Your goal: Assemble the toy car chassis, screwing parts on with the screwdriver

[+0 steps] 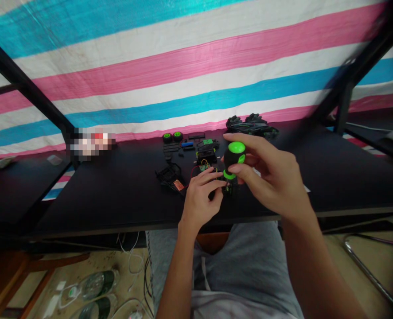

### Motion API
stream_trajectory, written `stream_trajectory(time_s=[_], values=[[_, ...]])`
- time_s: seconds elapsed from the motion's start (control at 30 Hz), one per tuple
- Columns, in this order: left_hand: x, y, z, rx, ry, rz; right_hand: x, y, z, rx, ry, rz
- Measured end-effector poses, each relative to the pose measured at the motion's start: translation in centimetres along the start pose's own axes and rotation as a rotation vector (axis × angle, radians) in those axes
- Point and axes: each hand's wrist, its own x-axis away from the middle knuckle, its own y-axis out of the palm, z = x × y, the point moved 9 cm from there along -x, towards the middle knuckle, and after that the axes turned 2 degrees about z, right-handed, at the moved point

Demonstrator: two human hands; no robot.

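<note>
My right hand point(272, 177) is raised over the black table point(116, 195) and pinches a black toy wheel with a green hub point(234, 157) between thumb and fingers. My left hand point(201, 197) rests on the table just left of it, fingers curled around a small black and green part point(228, 188) that is mostly hidden. Beyond the hands lie a black chassis piece point(171, 177), a small circuit board with wires point(203, 167) and a black and green block point(207, 148).
At the back of the table lie two more green-hubbed wheels point(172, 137), a blue piece point(187, 144) and a dark pile of parts point(251, 125). A striped tarp hangs behind. Black frame bars stand at left and right. Cables and plastic bottles point(93, 288) lie on the floor.
</note>
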Motion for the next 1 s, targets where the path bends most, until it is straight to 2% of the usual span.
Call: stream_trajectory(time_s=[0.27, 0.77, 1.0], values=[[-0.12, -0.03, 0.26, -0.006, 0.006, -0.010, -0.63, -0.36, -0.09, -0.001, 0.017, 0.046], [0.02, -0.09, 0.25, 0.006, -0.030, -0.010, -0.75, 0.03, -0.10, 0.038, -0.027, 0.000], [0.11, -0.09, 0.50, 0.013, -0.002, -0.009, -1.16, 0.37, 0.36, -0.065, -0.015, -0.051]])
